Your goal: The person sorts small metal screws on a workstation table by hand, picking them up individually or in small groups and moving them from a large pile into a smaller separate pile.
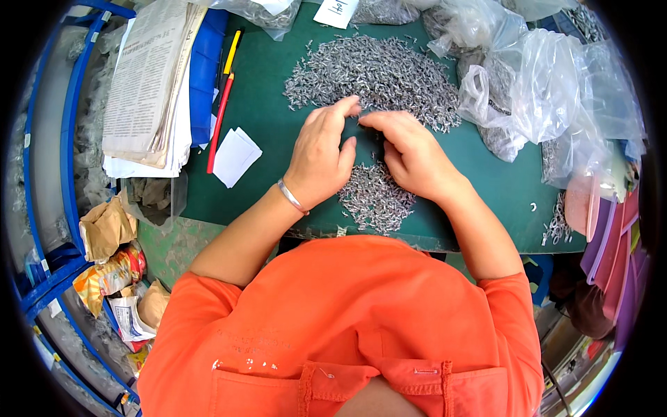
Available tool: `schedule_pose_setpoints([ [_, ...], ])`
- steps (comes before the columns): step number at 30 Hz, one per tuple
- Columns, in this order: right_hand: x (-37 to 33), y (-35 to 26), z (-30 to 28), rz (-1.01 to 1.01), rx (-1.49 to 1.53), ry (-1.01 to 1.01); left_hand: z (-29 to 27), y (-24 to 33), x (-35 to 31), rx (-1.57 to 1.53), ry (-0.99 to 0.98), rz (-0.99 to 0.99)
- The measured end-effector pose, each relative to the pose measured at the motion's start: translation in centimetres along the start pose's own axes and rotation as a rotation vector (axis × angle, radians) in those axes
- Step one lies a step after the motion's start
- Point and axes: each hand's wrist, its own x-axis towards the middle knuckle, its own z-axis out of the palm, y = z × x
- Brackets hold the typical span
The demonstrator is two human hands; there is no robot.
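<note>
A large heap of small grey metal parts, screw-like in shape (375, 73), covers the far middle of the green table. A smaller pile of the same parts (379, 200) lies close to the table's near edge. Between the two heaps are my hands, fingertips turned toward each other at the large heap's near edge. My left hand (321, 149), with a silver bangle at its wrist, has its thumb apart from its fingers. Curved inward, my right hand (417, 154) also holds its thumb away from the forefinger. Nothing shows in either hand; some fingers are hidden.
Clear plastic bags of parts (535, 83) crowd the back right. Left lie newspapers (146, 83), a blue bin (207, 69), red and yellow pens (221, 118) and white paper slips (236, 156). A blue rack (69, 125) stands further left. Pink and purple trays (615, 243) stand right.
</note>
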Motion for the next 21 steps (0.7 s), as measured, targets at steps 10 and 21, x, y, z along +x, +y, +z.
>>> schedule_pose_setpoints([
  [10,-1.4,0.9,-1.1,0.25,0.167,0.087,-0.3,-0.3,-0.2,-0.121,-0.028,-0.13],
  [21,-4.1,-0.2,-4.1,0.117,0.089,-0.187,-4.3,1.6,-0.8,-0.046,-0.38,-0.134],
])
